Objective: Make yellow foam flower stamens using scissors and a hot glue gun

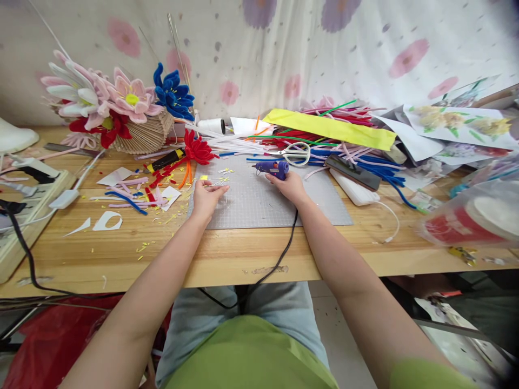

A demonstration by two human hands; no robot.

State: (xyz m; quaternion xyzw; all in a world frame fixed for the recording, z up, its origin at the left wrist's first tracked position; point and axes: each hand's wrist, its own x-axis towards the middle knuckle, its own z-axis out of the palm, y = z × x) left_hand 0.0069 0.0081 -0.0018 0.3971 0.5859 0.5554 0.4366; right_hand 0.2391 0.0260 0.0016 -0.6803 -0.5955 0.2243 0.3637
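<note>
My right hand (pixel 290 186) is wrapped round a purple hot glue gun (pixel 276 169), its nozzle toward the left over the grey cutting mat (pixel 259 208). A black cord runs from under that hand down past the table edge. Over the mat's left side, my left hand (pixel 206 200) is closed in a pinch on thin white strands (pixel 226 193). Small yellow bits (pixel 223 179) lie on the mat just beyond its fingertips. A red pipe-cleaner flower (pixel 198 147) rests behind the left hand. White-handled scissors (pixel 295 154) lie behind the glue gun.
Fuzzy flowers (pixel 132 100) stand in a woven holder at the back left. Scraps and a yellow-black utility knife (pixel 166 160) lie left; a power strip (pixel 36 216) is farther left. Pipe cleaners, yellow paper (pixel 328 128) and a phone (pixel 352 172) fill the back. A bagged cup (pixel 474 219) stands right.
</note>
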